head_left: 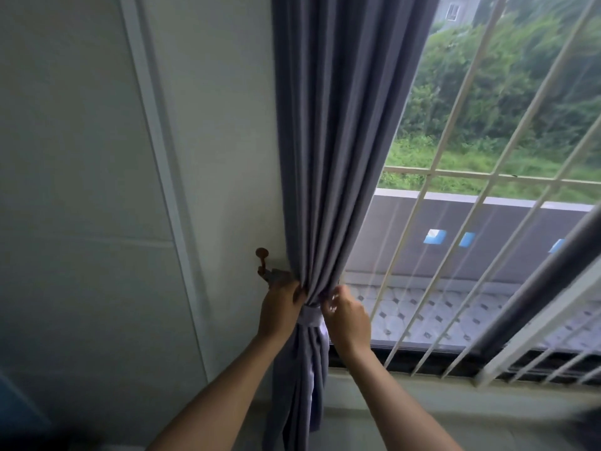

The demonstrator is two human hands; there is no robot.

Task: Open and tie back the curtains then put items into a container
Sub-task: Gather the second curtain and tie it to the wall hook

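A grey-violet curtain [328, 141], plain and unpatterned, is being shown, and it is being bound by a paler lilac tie-back [309, 315]. A reddish-brown hook [261, 259] is being displayed against an off-white wall [81, 157]. Cream-white bars [461, 174] are being seen across the window. Beyond them, green foliage [507, 92] is being shown above a dull purple-grey roof [487, 249] on which small blue patches are being displayed. A white surface patterned with dark diamonds [432, 317] is being shown below.

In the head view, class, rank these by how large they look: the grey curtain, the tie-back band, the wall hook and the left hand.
1. Curtain
2. Left hand; nearness to the camera may enlarge it
3. Tie-back band
4. Wall hook
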